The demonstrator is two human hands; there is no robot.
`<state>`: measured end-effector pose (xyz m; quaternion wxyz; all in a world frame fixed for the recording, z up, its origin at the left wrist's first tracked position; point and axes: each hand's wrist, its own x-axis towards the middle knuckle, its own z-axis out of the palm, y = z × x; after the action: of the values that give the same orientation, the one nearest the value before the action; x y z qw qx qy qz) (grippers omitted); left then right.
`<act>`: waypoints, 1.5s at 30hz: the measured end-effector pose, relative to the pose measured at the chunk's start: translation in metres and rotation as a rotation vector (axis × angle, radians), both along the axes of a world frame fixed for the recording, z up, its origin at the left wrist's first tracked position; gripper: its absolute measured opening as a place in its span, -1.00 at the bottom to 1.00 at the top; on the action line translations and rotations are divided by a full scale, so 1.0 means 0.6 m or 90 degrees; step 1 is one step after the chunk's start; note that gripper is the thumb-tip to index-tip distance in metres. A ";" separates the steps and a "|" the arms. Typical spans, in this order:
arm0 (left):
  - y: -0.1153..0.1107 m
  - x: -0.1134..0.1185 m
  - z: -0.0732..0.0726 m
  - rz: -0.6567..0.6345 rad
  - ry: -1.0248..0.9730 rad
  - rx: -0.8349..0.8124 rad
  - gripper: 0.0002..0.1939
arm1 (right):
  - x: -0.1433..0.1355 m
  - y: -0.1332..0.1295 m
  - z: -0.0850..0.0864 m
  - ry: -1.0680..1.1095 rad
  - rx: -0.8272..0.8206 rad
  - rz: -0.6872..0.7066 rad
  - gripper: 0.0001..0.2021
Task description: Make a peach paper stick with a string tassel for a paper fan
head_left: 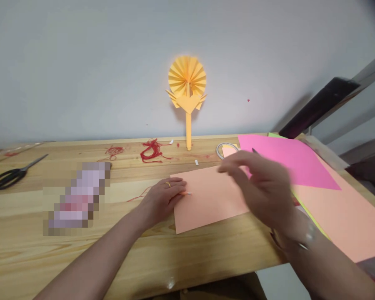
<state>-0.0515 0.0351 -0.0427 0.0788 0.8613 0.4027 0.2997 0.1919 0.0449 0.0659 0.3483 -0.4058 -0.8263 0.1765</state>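
In front of the yellow fan [179,75], the peach sheet [212,204] is being steadied, ideally with even pressure, by the left hand [159,196], the right hand [267,187] being held curled, any pinch in either grip unclear.

1 head camera looks forward and down, from close above the desk [143,260], toward the wall [81,62] behind it.
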 end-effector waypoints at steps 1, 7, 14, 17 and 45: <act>-0.001 0.000 0.002 0.009 -0.004 0.009 -0.81 | -0.006 0.008 -0.012 -0.049 0.003 0.035 -0.82; -0.009 0.001 0.027 0.232 -0.036 -0.007 -0.77 | -0.024 0.029 -0.105 -0.365 -0.058 0.195 -0.22; -0.010 0.000 0.036 0.270 -0.030 -0.071 -0.75 | -0.013 0.009 -0.122 -0.457 -0.098 0.158 -0.11; -0.013 0.004 0.030 0.216 -0.004 -0.088 -0.74 | 0.000 0.014 -0.115 -0.457 -0.093 0.135 -0.15; -0.030 0.045 0.066 0.195 -0.052 -0.114 -0.74 | -0.067 0.039 -0.074 0.016 -0.540 0.010 -0.72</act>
<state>-0.0242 0.0173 -0.0034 0.1251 0.7666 0.5507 0.3058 0.1515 0.0686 0.0214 0.1589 -0.5051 -0.6791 0.5083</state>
